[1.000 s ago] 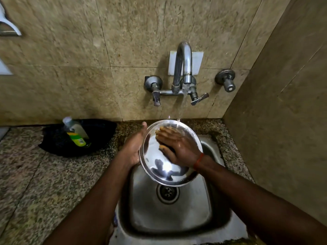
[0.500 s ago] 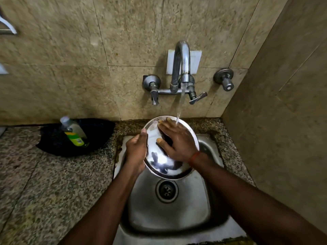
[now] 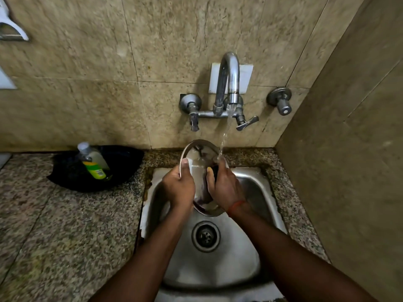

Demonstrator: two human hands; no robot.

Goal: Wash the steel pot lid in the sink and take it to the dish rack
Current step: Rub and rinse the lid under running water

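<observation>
I hold the round steel pot lid (image 3: pixel 197 153) over the sink (image 3: pixel 218 269), turned nearly edge-on under the running water (image 3: pixel 225 134). My left hand (image 3: pixel 178 188) grips its left rim, thumb lying on the edge. My right hand (image 3: pixel 224 188) holds the right side, thumb on the near face and fingers wrapped behind. The stream lands on my right fingers at the lid's top. Both hands hide the lid's lower half. No dish rack is in view.
The steel tap (image 3: pixel 229 83) juts from the tiled wall above the sink, with a valve knob (image 3: pixel 280 101) to its right. A soap bottle (image 3: pixel 92 162) leans in a black bowl (image 3: pixel 124 162) on the granite counter (image 3: pixel 65 225) at left. A side wall closes the right.
The lid has turned from facing me to nearly edge-on. My right hand went from rubbing flat on its face to holding its right side. The left hand slid lower on the rim.
</observation>
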